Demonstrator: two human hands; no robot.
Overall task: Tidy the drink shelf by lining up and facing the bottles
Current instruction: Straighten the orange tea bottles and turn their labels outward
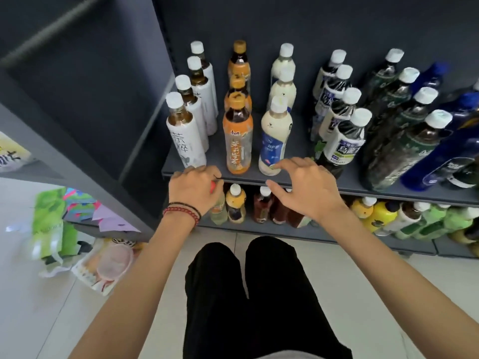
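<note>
Nearest: my legs in black trousers (246,294), over pale floor tiles (39,320).

Left wrist carries red and black bracelets (184,212). Left hand (194,187): fingers curled down over the cap of a red-capped bottle (217,208). This is a pale yellow drink standing at the left end of the lower shelf (259,230). Grip is narrow, closed round the cap.

Right hand (303,187): fingers spread wide and loosely arched, holding nothing. It hovers at the front edge of the upper shelf (363,189). The index tip sits at the foot of the milk drink bottle (274,141); I cannot tell whether it touches.

Upper shelf, left to right, each row running front to back:
- white-sleeved tea bottles (184,136)
- orange-label tea bottles (237,141)
- the milk drink row
- dark tea bottles with white labels (342,141)
- green-label bottles (404,141)
- blue bottles (440,156)

The front labels of the first three rows face me. The right-hand rows lean in this wide view.

On the floor, far left: snack packets (108,265).
</note>
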